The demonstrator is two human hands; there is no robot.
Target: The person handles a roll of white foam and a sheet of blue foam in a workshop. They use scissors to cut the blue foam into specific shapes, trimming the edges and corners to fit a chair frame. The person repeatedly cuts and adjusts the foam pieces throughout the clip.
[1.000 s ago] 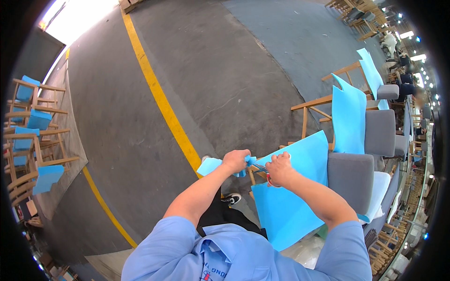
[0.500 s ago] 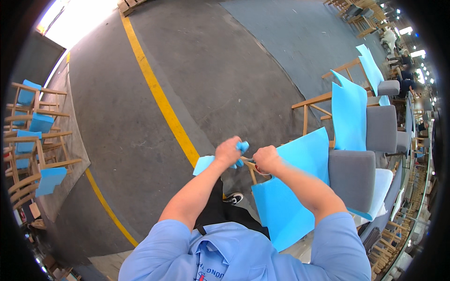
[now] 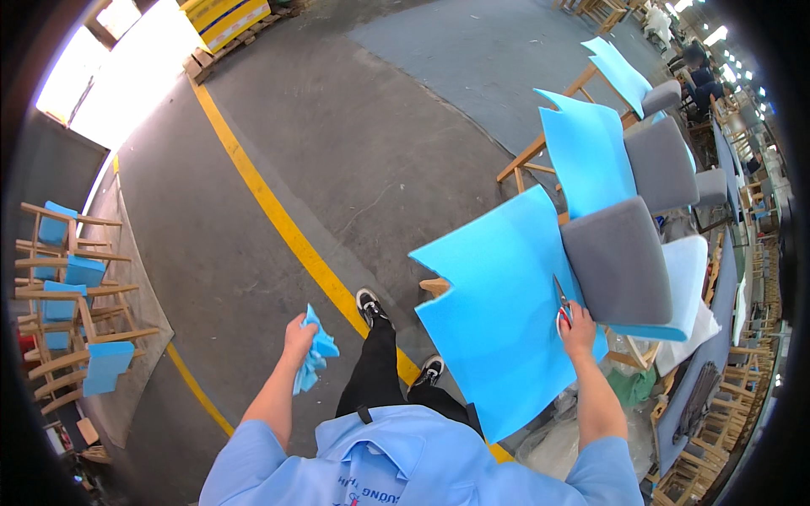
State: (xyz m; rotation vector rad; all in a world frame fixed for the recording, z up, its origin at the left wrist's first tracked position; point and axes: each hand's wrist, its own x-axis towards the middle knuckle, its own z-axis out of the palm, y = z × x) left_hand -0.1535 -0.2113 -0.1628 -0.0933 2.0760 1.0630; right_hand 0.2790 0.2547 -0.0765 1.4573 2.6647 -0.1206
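Observation:
Crumpled pieces of blue foam sheet [image 3: 313, 354] are bunched in my left hand [image 3: 299, 337], held out over the floor. My right hand [image 3: 577, 331] grips a pair of scissors [image 3: 563, 302] by its red handles, blades pointing away from me. The scissors lie over a large blue foam sheet [image 3: 498, 295] that covers the seat of a chair. This sheet has a notch cut in its left edge, where a wooden chair part [image 3: 435, 287] pokes out. Against the sheet's right side stands a grey upholstered backrest [image 3: 620, 260].
More chairs with blue sheets [image 3: 586, 156] and grey backrests [image 3: 664, 164] line up beyond on the right. Stacked wooden chair frames [image 3: 76, 295] with blue wraps stand at left. A yellow line [image 3: 261, 190] crosses the grey floor. A pallet [image 3: 228, 46] sits at the far left.
My hands have moved apart: the left swung left with the foam scraps, the right drew back right over the sheet with the scissors. My view has shifted, and both shoes now show.

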